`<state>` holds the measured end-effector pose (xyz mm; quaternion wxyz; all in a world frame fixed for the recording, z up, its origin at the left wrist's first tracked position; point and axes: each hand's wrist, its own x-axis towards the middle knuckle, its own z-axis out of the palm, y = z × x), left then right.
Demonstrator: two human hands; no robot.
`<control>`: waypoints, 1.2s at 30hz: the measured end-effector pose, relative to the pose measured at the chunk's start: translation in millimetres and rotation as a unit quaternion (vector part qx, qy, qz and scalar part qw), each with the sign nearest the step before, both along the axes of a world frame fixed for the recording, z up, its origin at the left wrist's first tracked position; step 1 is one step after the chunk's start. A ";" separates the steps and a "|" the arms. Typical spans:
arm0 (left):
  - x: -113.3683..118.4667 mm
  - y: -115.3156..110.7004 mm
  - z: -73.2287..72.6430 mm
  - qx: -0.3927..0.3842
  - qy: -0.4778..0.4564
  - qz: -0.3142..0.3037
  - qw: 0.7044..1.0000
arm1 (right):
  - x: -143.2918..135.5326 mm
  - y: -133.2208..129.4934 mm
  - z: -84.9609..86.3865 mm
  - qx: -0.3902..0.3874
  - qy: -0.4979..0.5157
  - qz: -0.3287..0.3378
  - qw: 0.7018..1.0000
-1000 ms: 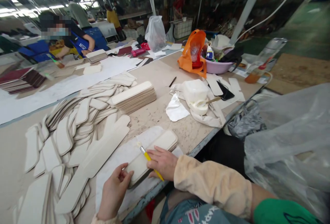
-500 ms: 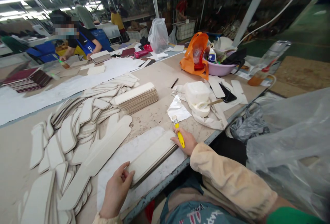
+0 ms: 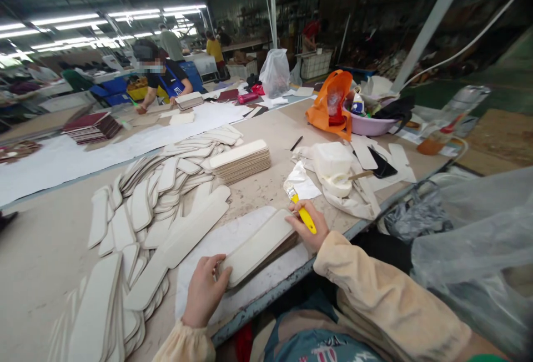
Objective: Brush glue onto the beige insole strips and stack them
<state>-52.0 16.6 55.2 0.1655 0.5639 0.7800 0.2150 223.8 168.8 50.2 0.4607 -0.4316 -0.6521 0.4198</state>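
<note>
A stack of long pale strips with rounded corners point(image 3: 260, 242) lies on a white sheet at the table's near edge. My left hand point(image 3: 206, 287) grips the left end of the top strip between thumb and fingers. In my right hand point(image 3: 313, 223) is a paintbrush with a yellow handle point(image 3: 306, 219), its bristle end pointing away from me. That hand's fingers also touch the right end of the top strip. Just beyond the brush lies a crumpled white cloth point(image 3: 306, 183), beside a white tub of pale paste point(image 3: 336, 184) with a stick in it.
Loose pale strips point(image 3: 141, 204) spread over the left of the table, next to a neat pile point(image 3: 241, 163). An orange bag point(image 3: 328, 106), a lilac basin point(image 3: 368, 124), a phone point(image 3: 381, 163) and a bottle point(image 3: 441, 129) stand rightward. A co-worker point(image 3: 164, 79) works opposite.
The view has tilted up and turned left, so everything sits further right in it. The top strip appears slightly raised and shifted on the stack, with both hands at its ends.
</note>
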 end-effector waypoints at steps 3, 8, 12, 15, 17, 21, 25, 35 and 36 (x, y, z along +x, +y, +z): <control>-0.8 6.0 8.3 0.066 -0.034 -0.008 0.997 | -7.2 5.1 25.5 -0.020 0.077 0.043 0.996; 12.4 30.6 37.4 0.054 -0.192 -0.070 0.977 | -17.1 17.3 73.2 -0.047 0.144 0.119 0.981; 33.6 40.8 53.3 -0.006 -0.337 -0.102 0.936 | -17.1 33.2 101.9 -0.036 0.157 0.133 0.978; 51.3 37.5 53.3 -0.019 -0.442 -0.048 0.896 | -12.7 46.9 112.3 -0.021 0.154 0.133 0.979; 62.2 32.9 51.5 -0.036 -0.500 -0.033 0.865 | -9.4 53.7 114.5 -0.020 0.149 0.133 0.980; 78.6 24.6 53.0 -0.053 -0.549 -0.016 0.834 | -5.4 58.4 114.5 -0.039 0.144 0.140 0.979; 88.5 16.4 61.4 -0.032 -0.591 -0.002 0.806 | -3.5 57.2 116.4 -0.046 0.150 0.145 0.977; 121.7 -12.4 50.5 -0.131 -0.691 0.033 0.710 | 6.0 60.5 121.0 -0.035 0.154 0.145 0.977; 123.6 -13.2 49.1 -0.127 -0.684 0.031 0.717 | 7.3 60.8 119.9 -0.031 0.149 0.146 0.978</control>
